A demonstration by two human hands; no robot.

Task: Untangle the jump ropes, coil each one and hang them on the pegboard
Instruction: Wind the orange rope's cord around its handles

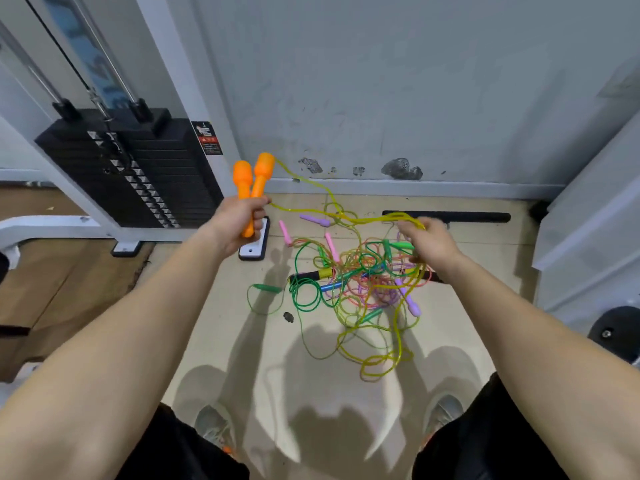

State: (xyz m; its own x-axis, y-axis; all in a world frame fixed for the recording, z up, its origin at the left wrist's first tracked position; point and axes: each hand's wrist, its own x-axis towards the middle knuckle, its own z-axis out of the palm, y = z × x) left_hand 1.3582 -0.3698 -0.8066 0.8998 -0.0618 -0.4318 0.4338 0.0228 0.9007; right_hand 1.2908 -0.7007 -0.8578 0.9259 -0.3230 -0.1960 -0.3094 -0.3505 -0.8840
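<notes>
My left hand (242,216) grips both orange handles (254,181). Their yellow cord (374,220) runs across to my right hand (431,242), which pinches it. Below, between both hands, the tangled ropes (360,282) lie on beige floor tiles (485,251). Beyond stands a scuffed grey wall (381,81), and a weight stack (156,174) sits left of the left hand.

**Open floor near the feet, walled in on three sides**

The tangle of ropes (360,282) fills the middle of the floor (214,323). Bare floor lies left of it and between it and the shoes (211,424). The weight stack (138,174) and its white frame (169,64) block the left. The frame's foot plate (254,249) lies near the tangle. The wall (381,81) closes the far side, and a white panel (588,237) closes the right. The yellow rope (346,216) spans the air above the tangle, from the orange handles (254,178) gripped in the left hand (239,220) to the right hand (429,240) holding it.
</notes>
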